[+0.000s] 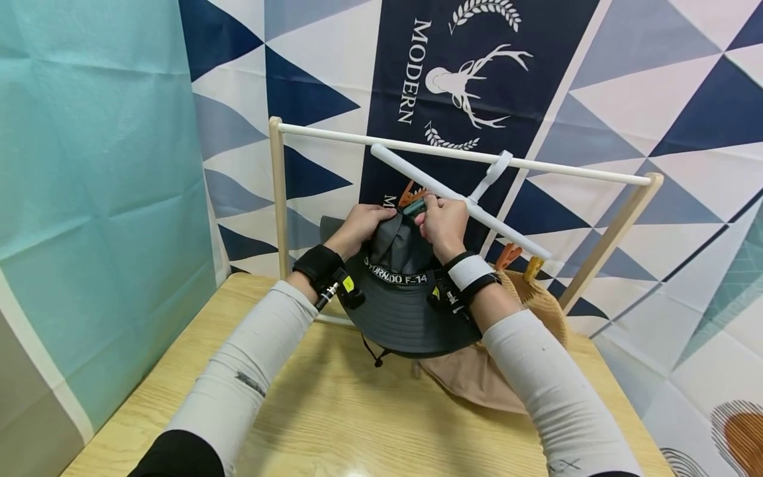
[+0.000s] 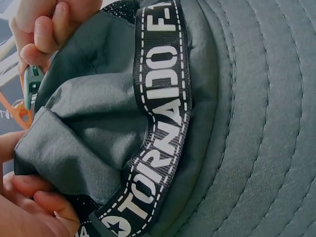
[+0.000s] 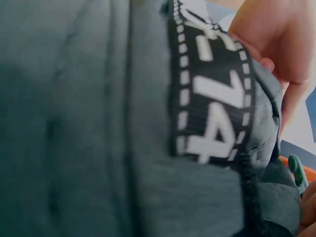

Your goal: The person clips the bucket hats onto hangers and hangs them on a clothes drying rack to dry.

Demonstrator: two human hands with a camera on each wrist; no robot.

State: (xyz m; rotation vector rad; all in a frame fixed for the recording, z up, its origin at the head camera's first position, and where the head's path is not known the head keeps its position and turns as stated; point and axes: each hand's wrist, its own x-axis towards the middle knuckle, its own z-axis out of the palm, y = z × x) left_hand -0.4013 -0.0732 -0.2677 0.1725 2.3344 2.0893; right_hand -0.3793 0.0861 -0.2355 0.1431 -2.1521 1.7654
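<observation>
A dark grey-green brimmed hat (image 1: 411,324) with a lettered black band hangs below a white clip hanger (image 1: 417,173). My left hand (image 1: 360,228) pinches a fold of the hat's crown (image 2: 74,143) between thumb and fingers. On the other side of the crown top, my right hand (image 1: 446,222) pinches a green clothespin (image 1: 415,207), which is against the fabric's edge in the left wrist view. Whether its jaws grip the fabric cannot be told. An orange clothespin (image 1: 410,193) sits just behind the green one. The right wrist view shows mostly the hat's brim and band (image 3: 212,98).
The hanger's hook (image 1: 495,173) loops over the white rail (image 1: 369,140) of a wood-ended rack. At the tilted hanger's lower right end, an orange clip (image 1: 508,256) and a yellow clip (image 1: 533,268) are at a tan hat (image 1: 545,301). Its brim reaches the wooden table (image 1: 369,424).
</observation>
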